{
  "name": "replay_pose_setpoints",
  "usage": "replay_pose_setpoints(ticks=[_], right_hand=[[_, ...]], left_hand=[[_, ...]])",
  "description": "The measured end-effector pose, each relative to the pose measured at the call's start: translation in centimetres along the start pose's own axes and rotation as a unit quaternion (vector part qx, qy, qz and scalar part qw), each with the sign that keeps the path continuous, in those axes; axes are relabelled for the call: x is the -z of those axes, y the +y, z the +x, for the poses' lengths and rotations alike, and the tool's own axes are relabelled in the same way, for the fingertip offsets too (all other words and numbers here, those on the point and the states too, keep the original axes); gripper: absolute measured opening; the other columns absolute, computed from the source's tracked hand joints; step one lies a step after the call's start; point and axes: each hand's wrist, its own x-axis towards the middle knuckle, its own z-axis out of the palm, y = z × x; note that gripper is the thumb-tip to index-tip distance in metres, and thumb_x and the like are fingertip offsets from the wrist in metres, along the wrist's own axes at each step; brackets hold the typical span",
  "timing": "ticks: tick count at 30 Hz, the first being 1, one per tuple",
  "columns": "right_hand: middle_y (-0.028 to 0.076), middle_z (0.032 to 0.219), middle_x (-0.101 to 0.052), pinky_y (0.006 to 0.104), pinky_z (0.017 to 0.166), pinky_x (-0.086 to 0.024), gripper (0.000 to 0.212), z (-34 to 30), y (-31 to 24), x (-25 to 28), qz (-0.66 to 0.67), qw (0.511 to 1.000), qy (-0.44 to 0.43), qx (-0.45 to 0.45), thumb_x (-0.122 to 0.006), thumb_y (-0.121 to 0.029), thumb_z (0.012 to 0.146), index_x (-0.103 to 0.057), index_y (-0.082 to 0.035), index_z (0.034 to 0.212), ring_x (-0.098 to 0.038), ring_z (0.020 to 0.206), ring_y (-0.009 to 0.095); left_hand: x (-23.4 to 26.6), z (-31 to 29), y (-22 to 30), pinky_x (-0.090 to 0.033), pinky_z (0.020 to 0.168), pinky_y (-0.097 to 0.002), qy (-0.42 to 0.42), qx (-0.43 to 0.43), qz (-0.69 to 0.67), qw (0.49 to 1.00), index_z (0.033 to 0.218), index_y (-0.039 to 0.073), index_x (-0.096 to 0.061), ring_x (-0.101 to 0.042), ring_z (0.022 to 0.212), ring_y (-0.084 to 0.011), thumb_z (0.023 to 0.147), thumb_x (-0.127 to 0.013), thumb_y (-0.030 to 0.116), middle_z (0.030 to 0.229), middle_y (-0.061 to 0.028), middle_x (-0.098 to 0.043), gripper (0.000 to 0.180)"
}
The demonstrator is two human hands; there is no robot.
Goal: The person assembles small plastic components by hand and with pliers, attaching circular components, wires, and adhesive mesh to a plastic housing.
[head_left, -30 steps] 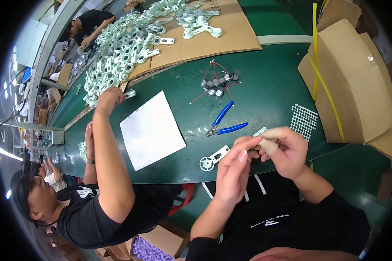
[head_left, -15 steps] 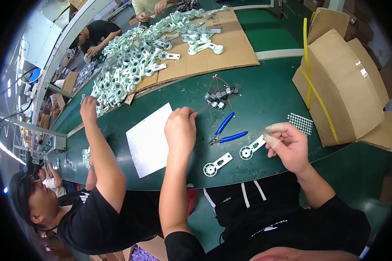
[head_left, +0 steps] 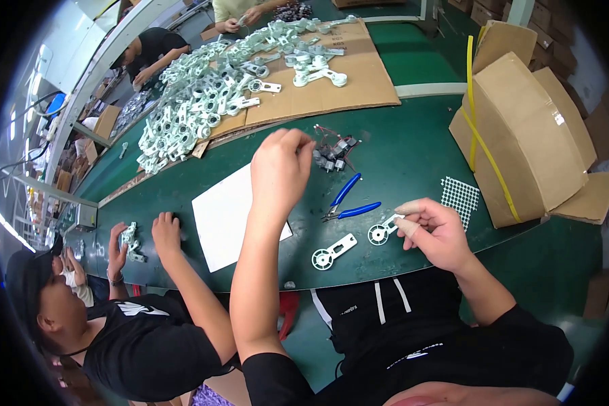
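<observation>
My left hand (head_left: 279, 166) is raised beside a small heap of motors with red wires (head_left: 337, 152). Its fingers are pinched together; what is between them is hidden. My right hand (head_left: 436, 233), with pale coverings on thumb and forefinger, pinches the narrow end of a pale green plastic arm piece (head_left: 380, 234) with a spoked ring. A second such arm piece (head_left: 325, 258) lies to its left on the green table. Blue-handled cutting pliers (head_left: 348, 204) rest between my hands, jaws toward the left.
A white sheet (head_left: 216, 230) lies left of my forearm. Many pale green parts (head_left: 196, 101) cover cardboard (head_left: 358, 74) at the back. On the right are a white grid piece (head_left: 459, 196) and an open carton (head_left: 521, 142). A co-worker (head_left: 149, 338) sits at my left.
My left hand has moved up to the motor heap; the red wire stretched from its fingers no longer shows. My right hand has shifted slightly. The co-worker's raised arm has come down to the table.
</observation>
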Motion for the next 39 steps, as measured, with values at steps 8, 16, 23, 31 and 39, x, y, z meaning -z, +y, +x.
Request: replay_pose_setpoints(ticks=[8,16,23,31,39], right_hand=[[0.007,0.100,-0.084,0.0236,0.069,-0.060,0.026,0.8,-0.7,-1.0,-0.044,0.999,-0.015,0.024,-0.083,-0.005,0.108,-0.078,0.004,0.132,-0.078,0.078,0.008],[0.010,0.123,-0.079,0.0333,0.088,-0.058,0.026,4.9,-4.0,-1.2,-0.196,0.960,0.010,0.202,-0.090,-0.012,0.101,-0.082,-0.004,0.124,-0.075,0.114,0.021],[0.008,0.113,-0.083,0.0413,0.103,-0.060,0.010,4.2,-1.9,-2.5,-0.079,0.972,-0.102,0.199,-0.088,-0.005,0.100,-0.088,-0.002,0.109,-0.074,0.121,0.026],[0.007,0.124,-0.078,0.0456,0.108,-0.059,0.011,1.0,1.2,-1.5,-0.136,0.971,-0.081,0.181,-0.089,-0.002,0.093,-0.081,-0.003,0.099,-0.069,0.134,0.034],[0.009,0.125,-0.075,0.0478,0.106,-0.057,0.014,-0.3,1.7,0.6,-0.313,0.929,-0.044,0.192,-0.090,0.002,0.086,-0.083,-0.003,0.097,-0.066,0.137,0.041]], left_hand=[[2.8,1.3,1.0,-0.061,0.078,-0.0365,0.089,0.037,-0.037,0.995,0.107,0.001,-0.086,-0.078,0.080,-0.0227,0.101,-0.089,0.012,0.093,-0.0125,-0.083,0.013],[6.1,-2.7,7.9,-0.061,0.083,-0.0449,0.008,-0.040,-0.060,0.997,0.104,0.004,-0.084,-0.077,0.093,-0.0351,0.094,-0.088,0.005,0.097,-0.0120,-0.078,0.010],[5.1,-8.0,10.4,-0.060,0.075,-0.0394,-0.060,0.002,-0.186,0.981,0.104,0.005,-0.085,-0.076,0.086,-0.0296,0.091,-0.091,0.002,0.096,-0.0095,-0.079,0.015],[2.5,-14.5,9.2,-0.061,0.085,-0.0384,-0.081,0.130,-0.188,0.970,0.113,0.000,-0.084,-0.076,0.096,-0.0299,0.086,-0.096,0.001,0.106,-0.0123,-0.082,0.028],[1.3,-19.9,8.1,-0.056,0.110,-0.0497,-0.104,0.245,-0.052,0.963,0.162,-0.002,-0.060,-0.066,0.128,-0.0401,0.082,-0.102,0.009,0.141,-0.0218,-0.071,0.091]])
